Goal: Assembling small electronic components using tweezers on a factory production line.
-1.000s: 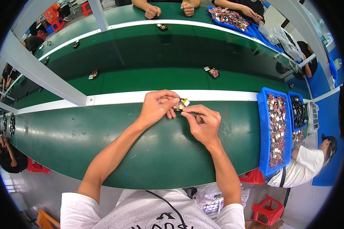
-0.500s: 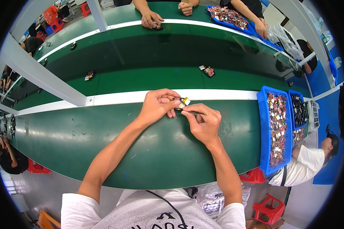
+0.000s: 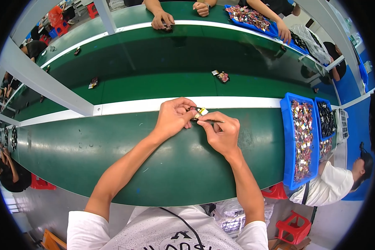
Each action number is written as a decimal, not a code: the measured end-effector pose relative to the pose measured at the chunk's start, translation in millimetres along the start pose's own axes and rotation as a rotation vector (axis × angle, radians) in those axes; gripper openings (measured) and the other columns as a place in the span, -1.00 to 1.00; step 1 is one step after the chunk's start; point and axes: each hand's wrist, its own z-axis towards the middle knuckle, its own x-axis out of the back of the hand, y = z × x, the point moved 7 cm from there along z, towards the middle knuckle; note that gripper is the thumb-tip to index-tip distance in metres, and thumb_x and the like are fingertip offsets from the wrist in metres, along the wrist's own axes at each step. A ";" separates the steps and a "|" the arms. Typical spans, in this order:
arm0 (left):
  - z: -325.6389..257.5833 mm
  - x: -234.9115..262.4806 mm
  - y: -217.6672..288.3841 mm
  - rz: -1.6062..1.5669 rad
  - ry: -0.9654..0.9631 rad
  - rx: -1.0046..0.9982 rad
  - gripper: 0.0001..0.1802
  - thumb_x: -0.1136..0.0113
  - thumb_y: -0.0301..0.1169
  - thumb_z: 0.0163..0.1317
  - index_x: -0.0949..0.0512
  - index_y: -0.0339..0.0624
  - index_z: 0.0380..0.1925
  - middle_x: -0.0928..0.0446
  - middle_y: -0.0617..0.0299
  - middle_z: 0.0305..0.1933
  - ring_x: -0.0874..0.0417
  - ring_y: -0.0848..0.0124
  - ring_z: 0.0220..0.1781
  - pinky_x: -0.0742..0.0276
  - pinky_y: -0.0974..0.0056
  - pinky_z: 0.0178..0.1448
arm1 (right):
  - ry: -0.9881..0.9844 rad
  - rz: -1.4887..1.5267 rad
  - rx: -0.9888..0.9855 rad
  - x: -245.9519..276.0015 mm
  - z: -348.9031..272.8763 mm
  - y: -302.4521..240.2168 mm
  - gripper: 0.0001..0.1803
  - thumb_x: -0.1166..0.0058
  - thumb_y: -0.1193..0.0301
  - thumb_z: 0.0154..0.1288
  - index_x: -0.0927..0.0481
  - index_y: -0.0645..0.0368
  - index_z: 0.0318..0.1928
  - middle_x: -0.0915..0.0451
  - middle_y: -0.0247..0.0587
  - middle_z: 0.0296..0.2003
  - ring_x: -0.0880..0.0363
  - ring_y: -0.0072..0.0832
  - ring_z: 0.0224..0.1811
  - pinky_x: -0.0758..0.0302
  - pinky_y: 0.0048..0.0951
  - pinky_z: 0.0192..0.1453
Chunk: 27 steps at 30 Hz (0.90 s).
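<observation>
Over the green worktop (image 3: 154, 166), near its far white edge, both hands meet at a small electronic assembly. Its silver pouch-like piece with yellow tape (image 3: 202, 111) sticks out beyond the fingers. My left hand (image 3: 173, 118) is closed, pinching the assembly between thumb and fingers, which hide part of it. A slim dark pointed tool (image 3: 216, 121), like tweezers, is pinched in my right hand (image 3: 223, 132). The tool's tip reaches the assembly beside my left fingertips; exact contact is too small to make out.
Beyond the white rail (image 3: 246, 102) runs a green conveyor belt (image 3: 154, 85) carrying small assemblies (image 3: 223, 76). At the right stands a blue tray (image 3: 286, 141) full of parts, beside a smaller blue bin (image 3: 325, 118). Across the belt a co-worker's hand (image 3: 162, 19) handles a part.
The assemblies on the belt have shifted slightly left. The person at the right has moved a little. My hands stay nearly in place, the right one shifting very slightly.
</observation>
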 end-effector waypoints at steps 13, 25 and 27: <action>24.7 23.2 -2.0 0.009 0.129 -0.054 -0.83 -0.28 -0.65 0.25 -0.60 -0.48 -0.16 -0.70 0.05 -0.36 -0.70 0.41 -0.56 -0.62 0.35 -0.51 | 0.114 -0.012 0.018 13.1 0.4 -4.2 -0.88 -0.44 0.60 0.10 -0.75 0.22 -0.33 -0.79 -0.29 -0.34 -0.25 -0.64 -0.77 -0.20 -0.50 -0.64; 66.5 72.7 78.4 1.112 0.780 -0.568 -0.79 -0.33 -0.36 0.25 -0.71 -0.21 -0.16 -0.69 -0.01 -0.20 -0.75 0.02 -0.22 -0.63 0.05 -0.17 | 0.130 -0.112 0.077 15.7 -1.6 -3.5 -0.85 -0.42 0.58 0.11 -0.72 0.16 -0.31 -0.76 -0.28 -0.36 -0.69 -0.34 -0.55 -0.52 -0.43 -0.49; 78.6 33.9 71.9 0.956 0.502 -0.576 -0.82 -0.34 -0.36 0.23 -0.73 -0.24 -0.28 -0.71 0.02 -0.32 -0.76 0.11 -0.31 -0.62 0.11 -0.20 | 0.122 -0.141 0.094 16.7 -1.8 -3.1 -0.85 -0.41 0.57 0.10 -0.71 0.16 -0.31 -0.76 -0.27 -0.36 -0.71 -0.29 -0.50 -0.54 -0.42 -0.47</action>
